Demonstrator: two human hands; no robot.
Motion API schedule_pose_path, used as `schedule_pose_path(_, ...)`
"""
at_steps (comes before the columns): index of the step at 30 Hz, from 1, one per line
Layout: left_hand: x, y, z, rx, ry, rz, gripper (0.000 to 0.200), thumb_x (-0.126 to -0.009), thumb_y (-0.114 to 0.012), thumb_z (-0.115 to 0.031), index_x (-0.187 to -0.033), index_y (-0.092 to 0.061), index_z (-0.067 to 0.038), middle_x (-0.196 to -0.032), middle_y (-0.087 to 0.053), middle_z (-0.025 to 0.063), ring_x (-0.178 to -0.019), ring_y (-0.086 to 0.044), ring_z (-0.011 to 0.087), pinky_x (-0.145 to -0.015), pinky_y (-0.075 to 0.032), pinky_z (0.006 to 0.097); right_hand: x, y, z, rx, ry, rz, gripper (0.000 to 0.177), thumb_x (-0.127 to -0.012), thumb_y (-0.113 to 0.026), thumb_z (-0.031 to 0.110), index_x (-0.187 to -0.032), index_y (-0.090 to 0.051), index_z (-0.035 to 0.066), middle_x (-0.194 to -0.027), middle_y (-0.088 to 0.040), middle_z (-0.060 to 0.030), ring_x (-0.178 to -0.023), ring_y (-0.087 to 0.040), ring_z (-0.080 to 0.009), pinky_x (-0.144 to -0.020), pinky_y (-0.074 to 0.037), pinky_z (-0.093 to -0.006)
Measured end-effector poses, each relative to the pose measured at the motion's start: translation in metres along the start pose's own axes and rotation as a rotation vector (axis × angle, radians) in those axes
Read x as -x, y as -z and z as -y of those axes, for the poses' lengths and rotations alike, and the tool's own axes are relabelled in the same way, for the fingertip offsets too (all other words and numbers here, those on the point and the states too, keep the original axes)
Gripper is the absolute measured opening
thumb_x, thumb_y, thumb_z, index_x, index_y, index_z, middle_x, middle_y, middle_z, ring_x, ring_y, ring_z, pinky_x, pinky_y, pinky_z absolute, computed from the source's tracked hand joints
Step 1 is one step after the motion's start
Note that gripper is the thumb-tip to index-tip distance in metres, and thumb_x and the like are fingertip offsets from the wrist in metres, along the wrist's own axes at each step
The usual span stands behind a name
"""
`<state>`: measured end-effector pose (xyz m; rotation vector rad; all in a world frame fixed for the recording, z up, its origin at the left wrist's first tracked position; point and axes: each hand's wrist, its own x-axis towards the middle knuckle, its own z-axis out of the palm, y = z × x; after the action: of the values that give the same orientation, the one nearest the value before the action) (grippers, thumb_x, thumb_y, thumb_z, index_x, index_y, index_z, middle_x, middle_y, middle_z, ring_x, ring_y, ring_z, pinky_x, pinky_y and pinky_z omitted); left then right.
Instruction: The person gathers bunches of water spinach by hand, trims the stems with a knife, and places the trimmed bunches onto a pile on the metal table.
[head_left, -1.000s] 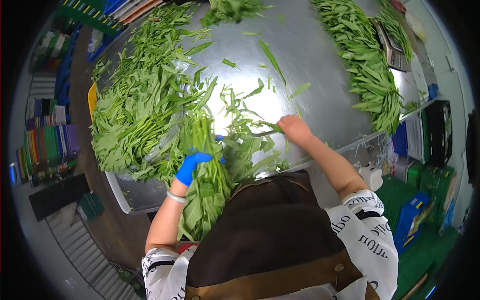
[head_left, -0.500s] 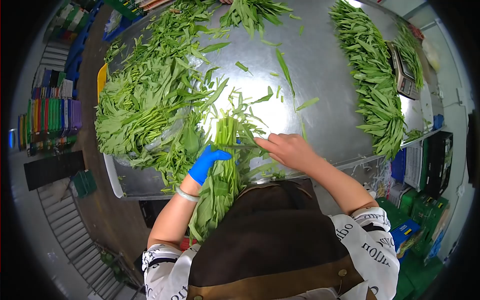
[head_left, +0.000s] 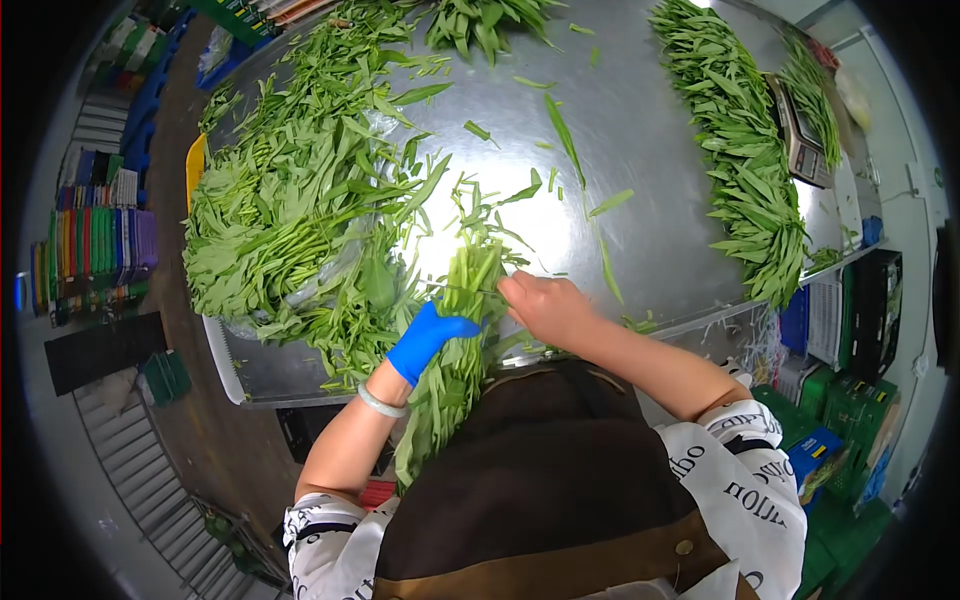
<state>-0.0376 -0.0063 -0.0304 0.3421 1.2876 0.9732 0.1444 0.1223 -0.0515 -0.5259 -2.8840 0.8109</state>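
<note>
My left hand (head_left: 430, 342), in a blue glove, is wrapped round a bunch of water spinach (head_left: 446, 385). Its cut stem ends point away from me over the table edge, and its leaves hang towards my apron. My bare right hand (head_left: 548, 308) is closed at the right of the stems. From it the thin blade of a knife (head_left: 472, 291) lies across the stems just beyond the glove; its handle is hidden in my fingers. Loose leaves and stem bits (head_left: 478, 205) lie beyond the bunch.
A large heap of water spinach (head_left: 290, 210) covers the left of the metal table (head_left: 640, 150). Bunches in a row (head_left: 735, 150) line the right side, beside a scale (head_left: 806, 150). Another bunch (head_left: 490, 22) lies at the far edge. Green crates (head_left: 850, 420) stand at lower right.
The bunch's stem ends have tilted to the right, and my left hand has shifted slightly right and nearer. My right hand has come slightly left. A person's fingers at the far edge have left view.
</note>
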Motion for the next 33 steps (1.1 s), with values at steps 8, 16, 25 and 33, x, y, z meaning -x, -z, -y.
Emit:
schedule_pose_path(8, 0.03, 0.051, -0.039, -0.143, -0.361, -0.331, 0.043, -0.072, -0.07, 0.0, -0.114, -0.058, -0.002, -0.102, -0.065, 0.0055, -0.09, -0.062, 0.0154, -0.082, -0.05, 0.0296, 0.058, -0.052, -0.097, -0.13, -0.134, 0.462, 0.054, -0.08, -0.068, 0.026, -0.124, -0.046, 0.005, -0.1, -0.062, -0.0188, -0.09, -0.061, -0.0377, -0.079, -0.048, -0.0483)
schedule_pose_path(16, -0.003, -0.015, -0.046, 0.378, -0.865, -0.464, 0.063, -0.076, -0.051, 0.004, -0.138, -0.041, -0.005, -0.124, -0.056, 0.0118, -0.12, -0.051, 0.0277, -0.107, -0.036, 0.0422, -0.06, 0.081, -0.102, -0.448, -0.064, -0.219, 0.04, -0.092, -0.056, 0.032, -0.122, -0.055, 0.005, -0.119, -0.061, -0.0135, -0.111, -0.057, -0.0296, -0.095, -0.044, -0.0376)
schedule_pose_path(25, 0.037, -0.049, 0.015, 0.76, -0.479, -0.338, 0.03, -0.081, -0.053, -0.011, -0.11, -0.058, -0.005, -0.104, -0.063, 0.0109, -0.104, -0.058, 0.0235, -0.101, -0.042, 0.0397, 0.036, 0.028, -0.032, -1.408, -0.538, 0.778, 0.075, -0.093, -0.048, 0.054, -0.145, -0.031, 0.003, -0.147, -0.037, -0.0133, -0.132, -0.038, -0.0235, -0.11, -0.03, -0.0363)
schedule_pose_path(33, 0.042, -0.059, 0.002, 0.796, -0.478, -0.448, 0.025, -0.083, -0.057, -0.007, -0.108, -0.058, -0.004, -0.098, -0.064, 0.0074, -0.09, -0.061, 0.0179, -0.083, -0.05, 0.0339, 0.067, 0.069, 0.052, -0.806, -0.173, 0.471, 0.112, -0.064, -0.083, 0.034, -0.147, -0.015, 0.002, -0.137, -0.044, -0.0189, -0.127, -0.043, -0.0276, -0.107, -0.034, -0.0365)
